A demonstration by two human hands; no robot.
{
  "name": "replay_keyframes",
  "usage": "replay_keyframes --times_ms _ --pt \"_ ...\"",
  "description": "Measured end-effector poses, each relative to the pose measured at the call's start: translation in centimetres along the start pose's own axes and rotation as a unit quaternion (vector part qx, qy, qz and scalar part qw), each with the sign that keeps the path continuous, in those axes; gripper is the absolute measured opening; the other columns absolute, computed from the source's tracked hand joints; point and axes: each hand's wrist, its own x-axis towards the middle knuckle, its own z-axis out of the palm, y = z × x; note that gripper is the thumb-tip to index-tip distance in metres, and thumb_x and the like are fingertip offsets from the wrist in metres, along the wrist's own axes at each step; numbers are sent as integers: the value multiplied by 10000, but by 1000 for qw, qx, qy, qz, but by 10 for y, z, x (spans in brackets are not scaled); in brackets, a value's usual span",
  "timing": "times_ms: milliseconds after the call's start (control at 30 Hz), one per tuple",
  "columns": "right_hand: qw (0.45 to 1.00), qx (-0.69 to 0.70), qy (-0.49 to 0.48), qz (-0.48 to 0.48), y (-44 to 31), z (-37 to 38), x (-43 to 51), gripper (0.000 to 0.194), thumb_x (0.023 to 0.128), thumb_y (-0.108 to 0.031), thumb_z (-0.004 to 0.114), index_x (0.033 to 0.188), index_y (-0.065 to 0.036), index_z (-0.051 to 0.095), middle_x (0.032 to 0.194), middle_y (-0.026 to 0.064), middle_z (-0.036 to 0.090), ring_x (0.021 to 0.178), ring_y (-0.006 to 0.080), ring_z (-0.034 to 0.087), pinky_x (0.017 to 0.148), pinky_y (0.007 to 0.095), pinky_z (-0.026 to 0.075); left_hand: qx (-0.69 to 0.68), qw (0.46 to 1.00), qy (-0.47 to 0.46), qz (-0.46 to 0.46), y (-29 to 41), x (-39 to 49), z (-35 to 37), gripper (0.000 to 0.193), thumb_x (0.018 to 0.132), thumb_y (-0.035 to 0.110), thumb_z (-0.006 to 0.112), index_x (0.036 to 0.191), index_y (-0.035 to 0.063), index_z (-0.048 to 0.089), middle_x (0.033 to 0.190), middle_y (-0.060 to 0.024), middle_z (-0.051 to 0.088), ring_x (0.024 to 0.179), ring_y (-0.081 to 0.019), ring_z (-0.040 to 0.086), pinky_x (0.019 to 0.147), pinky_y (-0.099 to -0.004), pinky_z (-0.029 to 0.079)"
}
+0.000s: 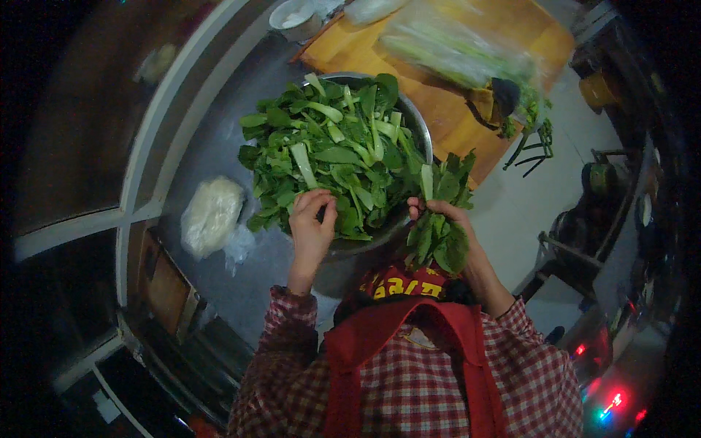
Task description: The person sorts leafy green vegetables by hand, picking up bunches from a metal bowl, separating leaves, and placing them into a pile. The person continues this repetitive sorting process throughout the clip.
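A round metal basin [420, 125] is heaped with loose leafy greens [339, 153] that have pale stalks. My left hand [315, 213] is at the near left edge of the heap, thumb and forefinger close together by the foot of a pale stalk; whether they pinch anything is hidden. At the basin's right rim, my right hand [441, 208] is closed around a bunch of leafy greens [441, 241]. Its leaves hang below the hand and more leaves, with a pale stalk, show above it.
Left of the basin, a pale mass in a clear plastic bag [213, 216] lies on the grey surface. Behind are an orange-brown board [438, 109], bagged green vegetables [454, 55] and a white bowl [296, 19]. A window frame [145, 131] curves along the left. A dark chair [572, 235] stands right.
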Motion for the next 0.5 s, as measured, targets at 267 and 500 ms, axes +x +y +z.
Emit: replay_keyframes --times_ms 267,500 --pt "998 66 -3 -20 4 -21 6 312 914 -184 571 1143 25 603 936 94 683 807 196 666 741 323 557 248 957 -32 146 24 0 55 186 767 122 707 942 86 658 967 -103 656 902 -303 636 703 -406 515" --pt "999 25 7 -44 7 -18 -9 332 921 -215 558 1164 8 599 941 89 688 790 216 673 744 358 566 430 871 -234 51 -4 35 134 179 730 91 686 906 65 688 853 -111 687 730 -275 712 587 -389 555"
